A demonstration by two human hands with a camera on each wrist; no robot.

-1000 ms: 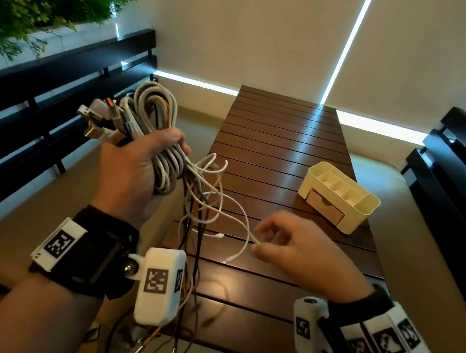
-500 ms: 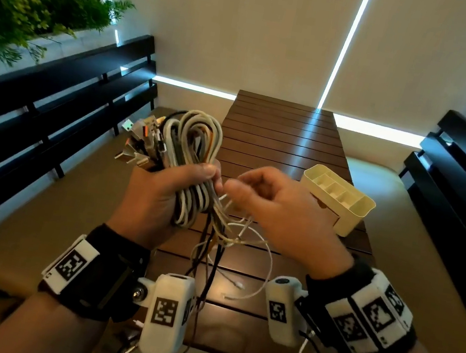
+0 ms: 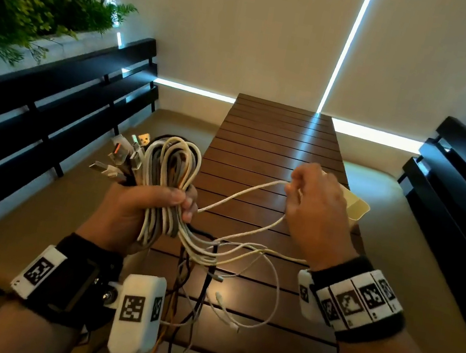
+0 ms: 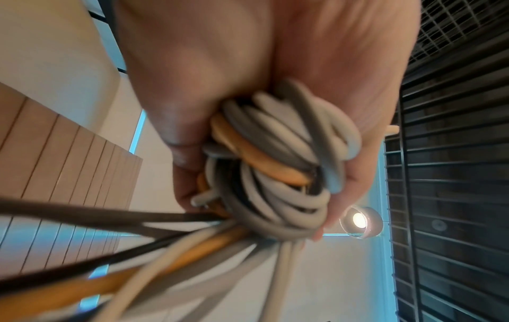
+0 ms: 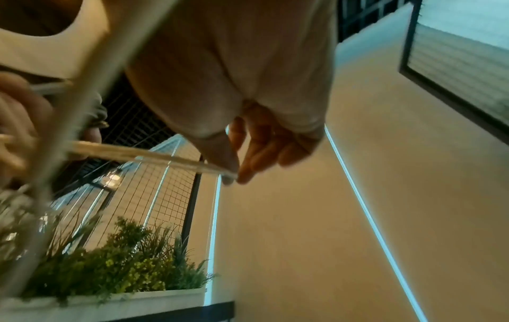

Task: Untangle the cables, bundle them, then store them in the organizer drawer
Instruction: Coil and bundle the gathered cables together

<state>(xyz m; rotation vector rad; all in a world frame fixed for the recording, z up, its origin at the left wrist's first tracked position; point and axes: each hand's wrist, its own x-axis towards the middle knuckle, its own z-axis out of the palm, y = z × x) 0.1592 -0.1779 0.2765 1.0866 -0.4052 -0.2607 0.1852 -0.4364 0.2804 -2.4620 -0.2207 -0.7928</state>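
Note:
My left hand grips a thick bundle of white, grey and orange cables above the table's near left side; the wrist view shows the cable bundle wrapped in my fingers. USB plugs stick out at its upper left. My right hand pinches a thin white cable and holds it stretched to the right of the bundle. In the right wrist view my thumb and forefinger pinch the white cable. Loose cable ends hang below. The cream organizer is mostly hidden behind my right hand.
The dark slatted wooden table runs away from me. Black benches stand on the left and right. A planter with green plants sits at the upper left. Pale blinds close the far end.
My right hand came in to the bundle, took a thin white cable, and has now pulled it out to the right. The left hand dropped slightly with the bundle.

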